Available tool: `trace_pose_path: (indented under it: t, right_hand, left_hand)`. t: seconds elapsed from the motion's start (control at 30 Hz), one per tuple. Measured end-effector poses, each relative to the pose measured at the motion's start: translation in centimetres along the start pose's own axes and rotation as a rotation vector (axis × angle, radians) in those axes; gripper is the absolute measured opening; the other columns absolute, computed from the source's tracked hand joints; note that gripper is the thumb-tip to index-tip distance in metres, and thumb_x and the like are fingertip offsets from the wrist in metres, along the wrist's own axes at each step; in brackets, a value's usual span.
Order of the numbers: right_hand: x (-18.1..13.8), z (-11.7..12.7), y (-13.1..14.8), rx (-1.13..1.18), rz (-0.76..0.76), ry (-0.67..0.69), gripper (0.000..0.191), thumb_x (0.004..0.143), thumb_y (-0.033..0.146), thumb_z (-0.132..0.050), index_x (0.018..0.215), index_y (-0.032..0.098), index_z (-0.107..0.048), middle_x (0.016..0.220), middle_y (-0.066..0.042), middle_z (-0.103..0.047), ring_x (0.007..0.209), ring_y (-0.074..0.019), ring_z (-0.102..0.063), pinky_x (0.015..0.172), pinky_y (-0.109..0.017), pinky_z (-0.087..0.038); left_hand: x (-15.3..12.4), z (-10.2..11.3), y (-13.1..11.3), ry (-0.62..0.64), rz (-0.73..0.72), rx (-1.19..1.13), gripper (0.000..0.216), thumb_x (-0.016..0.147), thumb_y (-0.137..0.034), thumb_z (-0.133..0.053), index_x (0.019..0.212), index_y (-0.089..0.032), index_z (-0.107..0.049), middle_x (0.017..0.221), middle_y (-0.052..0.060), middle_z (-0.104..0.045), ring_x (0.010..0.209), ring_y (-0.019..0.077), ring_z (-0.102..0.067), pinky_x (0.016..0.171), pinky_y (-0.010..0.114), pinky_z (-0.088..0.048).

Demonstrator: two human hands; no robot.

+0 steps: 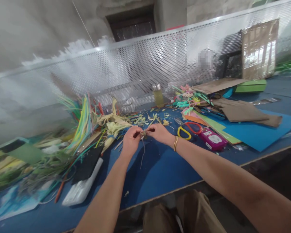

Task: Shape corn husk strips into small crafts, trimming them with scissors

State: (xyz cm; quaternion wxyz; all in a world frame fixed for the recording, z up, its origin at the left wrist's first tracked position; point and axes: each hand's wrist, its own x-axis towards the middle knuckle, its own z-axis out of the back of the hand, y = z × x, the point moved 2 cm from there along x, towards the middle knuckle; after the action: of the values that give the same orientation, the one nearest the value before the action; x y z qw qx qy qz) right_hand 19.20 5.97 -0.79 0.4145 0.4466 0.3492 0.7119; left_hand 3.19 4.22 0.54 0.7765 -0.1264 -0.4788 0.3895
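Note:
My left hand (130, 140) and my right hand (159, 133) meet over the blue table (160, 171), both pinched on a small brownish bundle (143, 133) held between the fingertips. A thin stem or wire (143, 153) hangs down from the bundle toward the table. My right wrist wears a gold bracelet (175, 143). Dried pale yellow husk strips (113, 126) lie just beyond my left hand.
Coloured strips (81, 121) and green stems pile up at the left. Yellow and red handled scissors (188, 130), a pink box (213, 139), blue and green sheets (254, 132), brown paper (242, 111) lie right. A small bottle (158, 94) stands by the perforated metal screen (160, 58). A black-and-white flat object (83, 181) lies front left.

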Motion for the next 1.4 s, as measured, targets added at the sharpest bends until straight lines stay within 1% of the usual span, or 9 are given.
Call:
trace_pose_path:
  t: [0.23, 0.4, 0.57, 0.67, 0.73, 0.93, 1.1, 1.23, 1.4]
  right_hand:
    - [0.2, 0.1, -0.2, -0.045, -0.027, 0.033, 0.014, 0.074, 0.018, -0.062, 0.080, 0.013, -0.074, 0.070, -0.002, -0.069, 0.061, -0.0105, -0.056, 0.059, -0.021, -0.040]
    - [0.1, 0.0, -0.3, -0.050, -0.017, 0.047, 0.014, 0.071, 0.017, -0.064, 0.080, 0.014, -0.074, 0.074, -0.002, -0.070, 0.065, -0.0114, -0.059, 0.060, -0.021, -0.041]
    - [-0.2, 0.4, 0.4, -0.151, -0.001, -0.016, 0.012, 0.070, 0.018, -0.062, 0.077, 0.016, -0.072, 0.072, -0.001, -0.069, 0.064, -0.0109, -0.057, 0.058, -0.020, -0.039]
    - [-0.1, 0.9, 0.7, -0.195, 0.035, -0.076, 0.013, 0.071, 0.017, -0.059, 0.075, 0.016, -0.071, 0.071, -0.001, -0.068, 0.065, -0.0108, -0.057, 0.060, -0.021, -0.039]
    - [0.0, 1.1, 0.5, -0.178, 0.023, -0.078, 0.016, 0.073, 0.017, -0.056, 0.076, 0.016, -0.072, 0.073, -0.001, -0.069, 0.066, -0.0109, -0.057, 0.061, -0.021, -0.040]
    - [0.1, 0.3, -0.2, -0.050, -0.013, 0.058, 0.016, 0.073, 0.021, -0.061, 0.080, 0.015, -0.074, 0.075, -0.002, -0.070, 0.068, -0.0119, -0.059, 0.062, -0.021, -0.041]
    - [0.0, 0.2, -0.4, -0.037, -0.025, 0.027, 0.018, 0.074, 0.025, -0.059, 0.075, 0.013, -0.073, 0.063, 0.000, -0.065, 0.060, -0.0102, -0.053, 0.054, -0.020, -0.036]
    - [0.0, 0.1, -0.4, -0.014, -0.071, 0.010, 0.015, 0.073, 0.026, -0.061, 0.069, 0.014, -0.070, 0.059, 0.001, -0.062, 0.056, -0.0085, -0.049, 0.052, -0.019, -0.034]
    - [0.1, 0.2, 0.0, 0.073, -0.212, -0.046, 0.010, 0.072, 0.022, -0.061, 0.066, 0.015, -0.064, 0.056, 0.002, -0.056, 0.053, -0.0086, -0.046, 0.049, -0.019, -0.033]
  left_hand:
    - [-0.2, -0.2, 1.1, 0.020, 0.162, -0.071, 0.007, 0.075, -0.019, -0.056, 0.076, -0.017, -0.062, 0.074, 0.002, -0.062, 0.063, 0.0136, -0.055, 0.061, 0.025, -0.044]
    - [-0.2, -0.1, 1.1, 0.055, 0.153, -0.045, 0.009, 0.073, -0.019, -0.057, 0.078, -0.016, -0.063, 0.075, 0.002, -0.063, 0.068, 0.0142, -0.057, 0.064, 0.025, -0.045]
    - [-0.1, -0.1, 0.7, 0.091, 0.149, -0.047, 0.008, 0.073, -0.019, -0.057, 0.078, -0.016, -0.063, 0.076, 0.002, -0.064, 0.069, 0.0138, -0.058, 0.066, 0.025, -0.046]
    - [-0.1, -0.1, 0.8, 0.096, 0.153, -0.054, 0.008, 0.075, -0.019, -0.057, 0.079, -0.017, -0.063, 0.075, 0.002, -0.064, 0.069, 0.0140, -0.059, 0.067, 0.025, -0.046]
    - [-0.2, -0.1, 0.9, 0.095, 0.163, -0.053, 0.009, 0.076, -0.019, -0.056, 0.081, -0.017, -0.063, 0.076, 0.002, -0.065, 0.068, 0.0141, -0.059, 0.066, 0.025, -0.046]
    - [-0.2, -0.1, 1.2, 0.068, 0.132, -0.038, 0.009, 0.076, -0.018, -0.057, 0.082, -0.017, -0.063, 0.077, 0.003, -0.065, 0.069, 0.0146, -0.059, 0.067, 0.027, -0.047]
    - [-0.1, 0.0, 0.5, 0.065, 0.091, -0.028, 0.007, 0.076, -0.017, -0.057, 0.079, -0.017, -0.063, 0.076, 0.002, -0.063, 0.067, 0.0137, -0.057, 0.064, 0.025, -0.046]
    - [0.0, 0.0, 0.2, 0.061, 0.026, 0.002, 0.003, 0.074, -0.017, -0.058, 0.074, -0.018, -0.062, 0.080, 0.003, -0.061, 0.072, 0.0139, -0.057, 0.065, 0.024, -0.046]
    - [-0.3, -0.3, 1.4, 0.147, 0.148, -0.086, 0.007, 0.075, -0.020, -0.058, 0.080, -0.017, -0.061, 0.077, 0.002, -0.064, 0.068, 0.0140, -0.058, 0.067, 0.026, -0.048]
